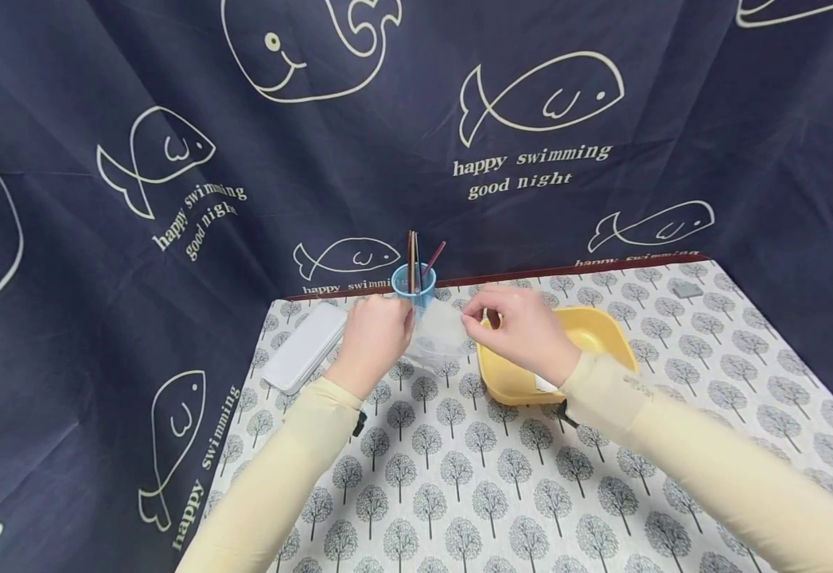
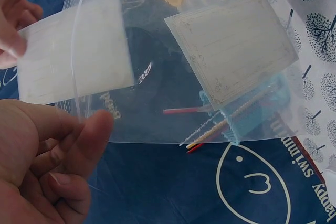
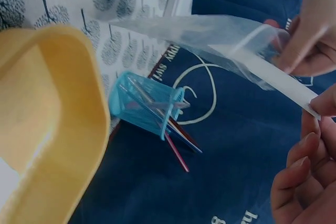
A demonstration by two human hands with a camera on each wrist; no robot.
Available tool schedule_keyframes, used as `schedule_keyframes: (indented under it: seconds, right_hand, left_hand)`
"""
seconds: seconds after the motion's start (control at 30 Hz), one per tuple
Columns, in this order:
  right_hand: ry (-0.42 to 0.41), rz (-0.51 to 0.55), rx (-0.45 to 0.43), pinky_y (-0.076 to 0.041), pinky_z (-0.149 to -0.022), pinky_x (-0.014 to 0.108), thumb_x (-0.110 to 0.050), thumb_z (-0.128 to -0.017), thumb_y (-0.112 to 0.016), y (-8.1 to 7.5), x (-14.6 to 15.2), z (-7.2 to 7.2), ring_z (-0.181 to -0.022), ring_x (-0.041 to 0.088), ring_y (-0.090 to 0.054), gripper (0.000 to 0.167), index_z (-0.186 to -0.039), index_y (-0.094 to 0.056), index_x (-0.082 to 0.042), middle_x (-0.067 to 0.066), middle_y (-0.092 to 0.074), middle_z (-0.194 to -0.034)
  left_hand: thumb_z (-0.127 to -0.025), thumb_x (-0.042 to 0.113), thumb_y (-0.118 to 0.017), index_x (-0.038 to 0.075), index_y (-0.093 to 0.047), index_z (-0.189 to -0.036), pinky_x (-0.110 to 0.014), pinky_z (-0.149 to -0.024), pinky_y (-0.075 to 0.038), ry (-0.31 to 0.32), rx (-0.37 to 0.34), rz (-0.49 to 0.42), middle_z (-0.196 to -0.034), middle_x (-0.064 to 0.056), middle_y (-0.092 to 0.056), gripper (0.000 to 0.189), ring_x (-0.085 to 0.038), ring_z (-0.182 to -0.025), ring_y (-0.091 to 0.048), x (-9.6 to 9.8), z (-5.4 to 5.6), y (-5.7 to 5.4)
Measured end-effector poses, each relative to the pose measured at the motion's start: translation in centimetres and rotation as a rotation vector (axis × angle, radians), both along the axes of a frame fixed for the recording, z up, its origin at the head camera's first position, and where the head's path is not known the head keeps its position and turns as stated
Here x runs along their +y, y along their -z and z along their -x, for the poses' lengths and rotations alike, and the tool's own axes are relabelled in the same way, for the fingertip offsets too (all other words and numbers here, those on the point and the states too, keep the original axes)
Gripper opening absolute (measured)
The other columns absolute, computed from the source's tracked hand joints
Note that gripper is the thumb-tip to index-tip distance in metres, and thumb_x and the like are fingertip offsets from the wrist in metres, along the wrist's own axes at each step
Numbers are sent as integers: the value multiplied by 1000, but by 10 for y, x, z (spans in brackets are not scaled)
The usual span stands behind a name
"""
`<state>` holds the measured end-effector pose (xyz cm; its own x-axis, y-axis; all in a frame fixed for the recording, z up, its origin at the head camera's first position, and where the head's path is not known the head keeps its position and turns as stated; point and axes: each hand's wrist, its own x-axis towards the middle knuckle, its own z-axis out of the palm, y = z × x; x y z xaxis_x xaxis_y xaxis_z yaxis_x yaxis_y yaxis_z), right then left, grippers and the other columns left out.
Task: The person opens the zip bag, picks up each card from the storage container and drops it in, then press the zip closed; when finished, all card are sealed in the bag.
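Card, one end in right grip.

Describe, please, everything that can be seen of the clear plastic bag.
The bag looks like thin, flexible plastic, transparent and slightly shiny, with a ridged closure strip near its mouth. The left hand pinches it at that end. The mouth is open, and a pale card, held by the right hand, reaches partly inside. A second card, with a fine decorative border, lies farther in. The bag is held up between both hands; whether its far end touches the tablecloth is unclear.
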<state>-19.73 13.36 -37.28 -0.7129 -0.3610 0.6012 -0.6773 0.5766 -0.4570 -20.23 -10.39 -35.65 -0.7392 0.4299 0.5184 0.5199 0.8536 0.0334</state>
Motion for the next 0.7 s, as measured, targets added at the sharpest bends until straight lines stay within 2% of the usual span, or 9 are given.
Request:
schedule_keyframes:
  seconds: [0.2, 0.4, 0.6, 0.7]
  right_hand:
    - [-1, -52, -3, -46, -60, 28, -14, -87, -70, 12, -7, 1, -68, 10, -57, 10, -83, -74, -23, -14, -63, -79]
    - [-5, -123, -66, -48, -66, 30, -18, -90, -71, 14, -13, 1, -71, 10, -57, 6, -88, -77, -20, -11, -65, -82]
    - [-1, -202, -165, -54, -75, 38, -21, -91, -73, 13, -18, 1, -87, 18, -64, 9, -93, -81, -18, -4, -67, -103]
    - [-21, -212, -185, -55, -82, 40, -21, -91, -74, 13, -21, 3, -95, 19, -65, 10, -94, -82, -17, -3, -67, -109]
  left_hand:
    - [-94, 7, -73, 5, -73, -82, -43, -49, -53, 4, 8, 6, -65, -9, -69, 12, -32, -54, -66, 0, 0, 0]
    - [-93, 7, -73, 5, -74, -83, -44, -51, -54, 5, 2, 0, -67, -10, -70, 11, -33, -56, -68, 1, 0, 0]
    - [-92, 6, -74, 6, -73, -82, -43, -49, -53, -5, -2, 7, -68, -10, -70, 10, -33, -56, -68, 1, 0, 1]
    - [-92, 7, -74, 6, -73, -82, -41, -48, -53, -11, -5, 15, -68, -10, -70, 10, -32, -55, -67, 2, 1, 2]
